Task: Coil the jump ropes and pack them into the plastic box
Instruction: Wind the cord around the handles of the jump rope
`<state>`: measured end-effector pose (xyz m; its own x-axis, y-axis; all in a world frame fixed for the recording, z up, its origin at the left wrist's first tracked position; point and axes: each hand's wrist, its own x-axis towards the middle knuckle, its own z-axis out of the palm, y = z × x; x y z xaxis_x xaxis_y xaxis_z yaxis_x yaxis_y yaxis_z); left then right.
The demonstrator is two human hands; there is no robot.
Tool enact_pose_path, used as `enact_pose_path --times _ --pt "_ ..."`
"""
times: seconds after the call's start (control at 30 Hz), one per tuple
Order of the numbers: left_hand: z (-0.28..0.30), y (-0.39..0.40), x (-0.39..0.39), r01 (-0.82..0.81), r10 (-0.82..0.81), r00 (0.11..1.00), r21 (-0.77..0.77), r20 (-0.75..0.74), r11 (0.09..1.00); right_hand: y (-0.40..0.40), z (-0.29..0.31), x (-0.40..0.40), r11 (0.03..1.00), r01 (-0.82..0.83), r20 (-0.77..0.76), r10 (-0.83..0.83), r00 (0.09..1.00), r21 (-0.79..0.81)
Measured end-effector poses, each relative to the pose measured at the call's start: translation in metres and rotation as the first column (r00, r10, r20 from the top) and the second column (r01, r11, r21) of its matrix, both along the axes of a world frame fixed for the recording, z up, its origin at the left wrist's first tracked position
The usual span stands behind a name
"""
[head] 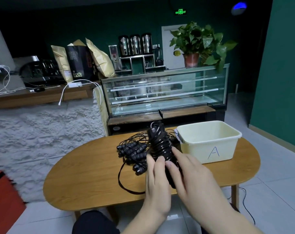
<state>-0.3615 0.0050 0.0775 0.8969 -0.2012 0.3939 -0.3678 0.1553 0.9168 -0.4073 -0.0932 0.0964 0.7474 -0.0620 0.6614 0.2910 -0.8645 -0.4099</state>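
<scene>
Coiled jump rope [160,146] held upright above the middle of the table [86,179], black cord wound in tight turns round its handles, a loop poking out at the top. Gripped low down by the left hand [157,188], thumb and fingers curled round the bundle's lower part. Met from the other side by the right hand [192,176], fingers stretched out fairly straight and laid against the coil's right flank, index fingertip up by the wound turns; whether the thumb pinched anything could not be told. Just behind and left of the bundle, lay a heap of loose jump ropes [135,154], black ribbed handles stacked side by side, thin cords spilling toward the table's near edge in one wide loop and toward the far edge in a tangle. Stood near the right end of the table, just beside the coil, the plastic box [209,149], cream-white, open-topped, marked with a blue letter A on its near wall; nothing visible inside. Beyond the table's far edge, sat a glass display case [165,92] topped with a potted plant [195,46]. Off to the left, ran a rough white counter [42,125] carrying paper bags [99,59] and white cables [79,88].
</scene>
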Motion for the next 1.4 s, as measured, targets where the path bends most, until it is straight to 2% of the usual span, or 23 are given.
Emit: enact_pose_path --times 0.2,0.27,0.37,0.43,0.5,0.6,0.8,0.93,1.07,1.3,1.4 --pt "0.002 0.001 0.005 -0.021 -0.008 0.989 -0.192 -0.150 0.981 -0.002 0.012 -0.010 0.993 -0.106 0.084 0.110 0.990 -0.052" --pt "0.004 0.003 0.004 -0.022 -0.016 0.988 -0.240 -0.152 0.971 -0.014 0.016 -0.010 0.981 -0.187 0.034 0.185 0.982 0.047" --pt "0.004 0.004 0.001 0.056 -0.104 0.980 -0.266 -0.171 0.962 -0.030 0.024 -0.004 0.919 -0.314 0.200 0.270 0.942 0.238" --pt "0.005 0.005 -0.002 0.158 -0.217 0.959 -0.289 -0.184 0.944 -0.038 0.028 0.000 0.876 -0.374 0.286 0.291 0.913 0.303" --pt "0.008 0.008 -0.005 0.255 -0.322 0.928 -0.306 -0.189 0.917 -0.046 0.032 0.003 0.863 -0.372 0.294 0.278 0.914 0.341" --pt "0.010 0.011 -0.008 0.344 -0.403 0.899 -0.296 -0.169 0.891 -0.053 0.039 0.007 0.790 -0.424 0.302 0.314 0.900 0.443" --pt "0.013 0.006 -0.015 0.368 -0.425 0.891 -0.294 -0.157 0.882 -0.051 0.053 0.008 0.905 -0.378 0.302 0.311 0.901 0.194" --pt "0.013 0.006 -0.016 0.355 -0.415 0.894 -0.295 -0.173 0.887 -0.054 0.056 0.005 0.941 -0.338 0.256 0.326 0.910 0.003" --pt "0.010 0.006 -0.016 0.340 -0.397 0.901 -0.280 -0.177 0.898 -0.059 0.065 0.004 0.922 -0.380 0.194 0.359 0.913 0.081" --pt "0.010 0.005 -0.016 0.339 -0.399 0.897 -0.283 -0.188 0.897 -0.062 0.069 0.004 0.922 -0.377 0.171 0.388 0.906 -0.094" --pt "0.008 0.006 -0.015 0.333 -0.391 0.899 -0.270 -0.200 0.904 -0.063 0.069 0.005 0.921 -0.379 0.144 0.389 0.910 -0.092"
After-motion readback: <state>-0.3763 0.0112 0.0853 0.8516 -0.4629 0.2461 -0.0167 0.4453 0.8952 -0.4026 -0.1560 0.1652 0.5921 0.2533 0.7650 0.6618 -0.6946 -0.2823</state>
